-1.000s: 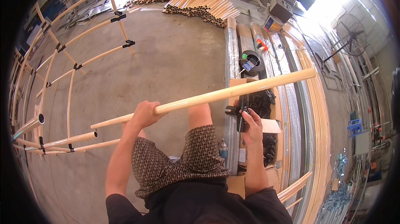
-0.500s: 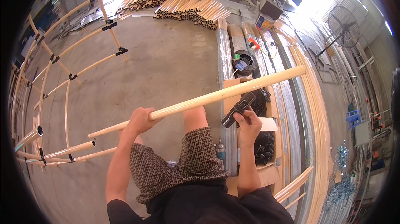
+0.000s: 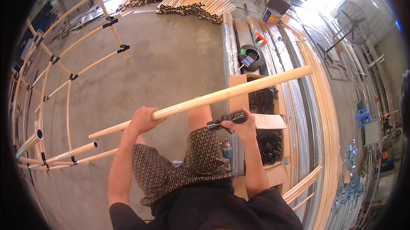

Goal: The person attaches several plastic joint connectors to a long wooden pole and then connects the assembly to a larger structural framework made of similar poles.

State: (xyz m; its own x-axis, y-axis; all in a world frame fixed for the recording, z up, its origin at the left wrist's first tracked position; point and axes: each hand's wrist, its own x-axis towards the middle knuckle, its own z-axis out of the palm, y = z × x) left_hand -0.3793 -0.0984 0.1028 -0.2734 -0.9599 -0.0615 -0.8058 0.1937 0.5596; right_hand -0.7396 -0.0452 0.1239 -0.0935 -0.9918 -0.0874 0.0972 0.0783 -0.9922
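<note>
A long cream-coloured pipe (image 3: 230, 94) slants across in front of me, its right end higher in the picture. My left hand (image 3: 144, 120) is wrapped round it left of its middle. Below the pipe, over my right knee, my right hand (image 3: 242, 126) grips a black pipe joint (image 3: 225, 121) with the thumb across it. Joint and pipe are apart. Beside that hand is an open cardboard box (image 3: 238, 101) holding several black joints (image 3: 270, 146). My right palm is partly hidden.
On the left stands a frame of cream pipes (image 3: 92, 66) with black joints. Pipe stacks (image 3: 194, 5) lie at the back. Wrapped metal bars (image 3: 229, 46) line the right side, with a black cable spool (image 3: 255, 61) on them. A power tool (image 3: 226, 148) stands near my right thigh; a fan (image 3: 353, 22) is farther right.
My right hand has moved left, away from the box, with the black joint now turned nearly level. The pipe and my left hand have hardly moved.
</note>
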